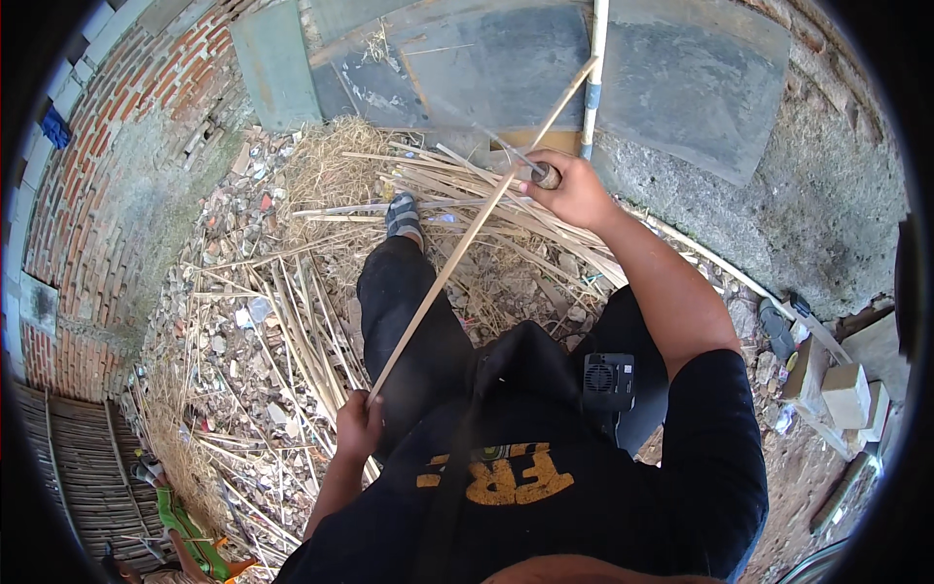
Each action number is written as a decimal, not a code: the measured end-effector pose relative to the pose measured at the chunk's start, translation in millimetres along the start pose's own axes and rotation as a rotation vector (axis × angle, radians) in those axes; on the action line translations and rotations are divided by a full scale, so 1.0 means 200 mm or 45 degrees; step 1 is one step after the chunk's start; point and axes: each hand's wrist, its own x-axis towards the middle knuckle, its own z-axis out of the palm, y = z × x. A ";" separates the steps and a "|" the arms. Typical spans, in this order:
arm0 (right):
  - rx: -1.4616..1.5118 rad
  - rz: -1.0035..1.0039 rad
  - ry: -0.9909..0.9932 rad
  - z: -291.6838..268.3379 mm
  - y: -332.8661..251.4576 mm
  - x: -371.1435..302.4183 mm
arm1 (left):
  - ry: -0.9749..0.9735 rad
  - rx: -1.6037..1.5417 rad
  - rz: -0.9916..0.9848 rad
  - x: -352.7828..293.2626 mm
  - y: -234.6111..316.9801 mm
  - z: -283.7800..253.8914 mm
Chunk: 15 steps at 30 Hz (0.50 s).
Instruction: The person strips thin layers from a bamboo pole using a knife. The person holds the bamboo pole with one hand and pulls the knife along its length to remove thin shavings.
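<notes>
And here's the long pale strip point(461, 249), bamboo or wood by the look of it, held up off the rubble-strewn ground point(216, 343), slanting from beside the person's left thigh up toward the ground's far edge, where grey panels point(681, 92) line the wall. Left hand point(358, 426) has the near end, fingers closed round it! Over on the other side, the right hand point(576, 192) is clenched on the rounded handle of a bladed tool point(548, 176), its thin blade crossing right by the strip; whether those fingers touch the strip too, I can't tell.

How does it handle? Light, I'd judge, springy along its length yet fairly stiff, dry rather than slippery, and its edges may well splinter. Best hold looks to be that near end, fingers wrapped firmly, well clear of the blade; a midway grip would balance it better but sits closer to the steel. Below, a heap of loose strips point(559, 229) lies toward the ground's far edge, with more scattered to the left.
</notes>
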 end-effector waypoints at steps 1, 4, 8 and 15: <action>-0.053 0.162 -0.125 -0.03 -0.01 0.00 | -0.025 -0.019 -0.022 0.01 0.00 -0.01; -0.299 0.225 -0.398 -0.09 -0.08 0.00 | -0.066 -0.073 0.011 0.04 0.06 -0.02; -0.342 0.059 -0.519 -0.02 -0.05 -0.04 | -0.072 -0.186 0.108 0.11 0.13 0.00; -0.441 0.121 -0.785 0.06 -0.12 -0.04 | -0.102 0.071 0.095 0.17 0.17 0.00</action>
